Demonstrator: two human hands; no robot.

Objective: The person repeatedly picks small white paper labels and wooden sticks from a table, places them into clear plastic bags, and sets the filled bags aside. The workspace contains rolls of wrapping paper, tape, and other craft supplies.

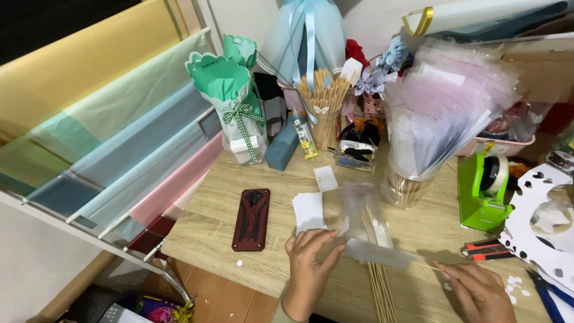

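Pinching a clear sleeve (382, 252), the left hand (311, 263) faces a stick-filled jar (404, 190); right hand (478, 290) pinches a skewer (431, 267).

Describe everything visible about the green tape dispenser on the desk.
The tape dispenser is bright green plastic with a heavy wedge-shaped base, standing upright on the wooden desk at the right side. A roll of pale tape sits in its cradle, facing the camera edge-on. Behind it stands a pink tray; a red and black utility knife lies in front; white punched paper lies just right of it. Neither hand touches it.
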